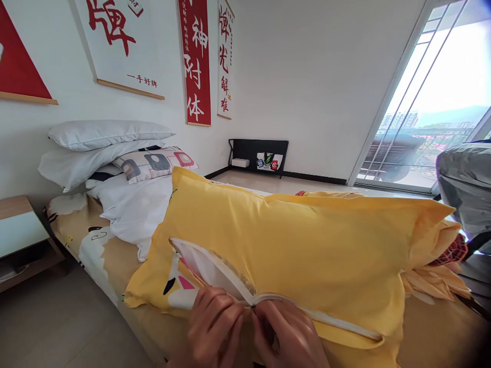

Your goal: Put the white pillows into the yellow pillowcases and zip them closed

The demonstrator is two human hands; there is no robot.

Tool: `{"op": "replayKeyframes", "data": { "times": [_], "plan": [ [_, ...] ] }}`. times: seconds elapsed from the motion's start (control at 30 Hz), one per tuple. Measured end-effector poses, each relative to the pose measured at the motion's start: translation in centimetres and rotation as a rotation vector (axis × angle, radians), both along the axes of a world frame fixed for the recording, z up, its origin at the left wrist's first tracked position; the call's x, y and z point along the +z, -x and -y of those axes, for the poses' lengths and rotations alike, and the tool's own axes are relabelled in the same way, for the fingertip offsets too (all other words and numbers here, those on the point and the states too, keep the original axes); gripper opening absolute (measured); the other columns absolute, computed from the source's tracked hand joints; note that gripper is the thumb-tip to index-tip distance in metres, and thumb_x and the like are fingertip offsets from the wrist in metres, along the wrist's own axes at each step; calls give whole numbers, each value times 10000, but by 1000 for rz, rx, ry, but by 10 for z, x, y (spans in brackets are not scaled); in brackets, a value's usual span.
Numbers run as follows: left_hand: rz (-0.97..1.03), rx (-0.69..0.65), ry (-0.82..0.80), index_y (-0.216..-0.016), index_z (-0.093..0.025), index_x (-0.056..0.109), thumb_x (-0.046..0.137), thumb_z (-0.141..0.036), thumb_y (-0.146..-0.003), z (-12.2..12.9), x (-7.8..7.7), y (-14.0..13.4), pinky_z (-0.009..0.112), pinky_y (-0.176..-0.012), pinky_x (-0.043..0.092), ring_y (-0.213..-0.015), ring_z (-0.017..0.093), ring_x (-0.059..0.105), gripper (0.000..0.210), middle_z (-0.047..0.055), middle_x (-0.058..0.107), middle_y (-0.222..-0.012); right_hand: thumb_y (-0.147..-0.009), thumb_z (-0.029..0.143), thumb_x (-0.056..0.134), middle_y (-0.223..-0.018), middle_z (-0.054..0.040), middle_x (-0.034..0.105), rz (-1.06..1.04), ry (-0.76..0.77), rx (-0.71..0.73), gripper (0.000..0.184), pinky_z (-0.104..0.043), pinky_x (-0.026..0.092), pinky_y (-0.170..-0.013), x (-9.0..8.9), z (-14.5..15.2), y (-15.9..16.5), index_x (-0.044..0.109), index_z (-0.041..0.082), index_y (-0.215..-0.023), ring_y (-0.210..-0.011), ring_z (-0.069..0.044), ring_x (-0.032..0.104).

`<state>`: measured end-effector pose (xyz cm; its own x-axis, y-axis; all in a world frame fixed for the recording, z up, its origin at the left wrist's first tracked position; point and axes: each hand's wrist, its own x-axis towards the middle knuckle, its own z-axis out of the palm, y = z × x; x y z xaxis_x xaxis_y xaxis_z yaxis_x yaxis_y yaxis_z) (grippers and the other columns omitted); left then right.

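Observation:
A yellow pillowcase (307, 240) with a plump pillow inside lies across the bed in front of me. Its zipper (341, 323) runs along the near side. Left of the slider the zipper gapes, and the white pillow (203, 266) shows through. My left hand (215, 327) is closed on the lower edge of the opening, just left of the slider. At the slider, my right hand (286, 329) has its fingers pinched together; the pull itself is mostly hidden by them. A printed white, pink and black figure shows beside my left hand.
White pillows (111, 135) and a patterned pillow (157, 162) are piled at the bed's head. A bedside table (23, 220) stands at left. Crumpled yellow cloth (433, 278) lies right of the pillowcase. A grey covered object (466, 184) stands at far right, near a glass door (425, 102).

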<state>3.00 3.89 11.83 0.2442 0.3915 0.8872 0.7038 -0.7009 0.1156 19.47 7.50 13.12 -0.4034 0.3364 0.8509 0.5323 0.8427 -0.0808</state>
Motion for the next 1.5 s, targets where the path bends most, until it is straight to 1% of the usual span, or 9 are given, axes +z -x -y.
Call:
{"op": "replayKeyframes", "data": {
  "times": [0.23,0.3,0.43,0.6,0.8,1.0,1.17,1.27,1.5],
  "plan": [
    [3,189,-69,-965,-145,622,563,-32,-822,5,-6,-3,347,-713,355,-833,202,618,191,42,704,-825,-861,82,429,-513,54,492,0,24,3,222,-205,338,-488,2,-1,-1,483,202,-682,-437,-77,457],
    [21,174,-87,-962,-140,616,560,-40,-827,4,-5,-3,342,-697,358,-805,199,622,177,42,709,-810,-863,86,435,-517,53,494,-8,29,0,222,-206,340,-491,1,-2,-1,482,202,-679,-441,-78,458],
    [31,55,-57,-943,-146,588,495,-63,-860,-5,-3,-8,311,-655,380,-659,147,570,150,24,677,-732,-871,96,440,-517,53,498,-14,42,-4,228,-209,340,-497,-1,-1,-1,480,204,-674,-440,-78,451],
    [-68,168,-14,-746,-170,526,471,-84,-854,-15,-1,-18,317,-625,335,-606,154,460,149,15,566,-634,-874,103,447,-530,49,512,-27,58,-6,229,-219,339,-511,0,-1,-2,493,203,-674,-457,-82,467],
    [-175,222,-131,-629,-172,478,436,-79,-871,-25,-1,-21,323,-589,266,-571,151,368,263,3,453,-566,-881,95,440,-523,43,506,-79,20,-32,232,-232,335,-513,-3,-3,2,528,202,-695,-454,-89,463],
    [-125,239,-215,-581,-188,416,415,-99,-862,-36,-7,-25,329,-582,248,-573,161,362,295,5,406,-544,-861,58,488,-523,30,509,-75,-75,-92,207,-257,351,-512,-9,1,4,551,188,-712,-465,-103,483],
    [29,300,-229,-788,-168,537,538,-134,-814,-38,-14,-26,390,-718,380,-768,214,505,43,72,581,-747,-856,40,504,-528,17,543,-95,-191,-92,165,-271,352,-501,-10,1,6,573,170,-782,-453,-108,474],
    [140,277,-208,-901,-164,558,597,-119,-791,-36,-21,-26,408,-777,414,-833,218,550,125,74,623,-816,-850,47,523,-521,15,547,-69,-211,-99,147,-277,350,-492,-10,1,7,576,163,-778,-451,-111,478],
    [182,205,-156,-895,-164,592,571,-45,-808,-30,-23,-31,374,-759,385,-762,186,570,149,35,663,-753,-852,46,522,-520,5,554,-43,-244,-113,148,-282,364,-482,-11,1,6,609,146,-786,-453,-116,485]
  ]
}}
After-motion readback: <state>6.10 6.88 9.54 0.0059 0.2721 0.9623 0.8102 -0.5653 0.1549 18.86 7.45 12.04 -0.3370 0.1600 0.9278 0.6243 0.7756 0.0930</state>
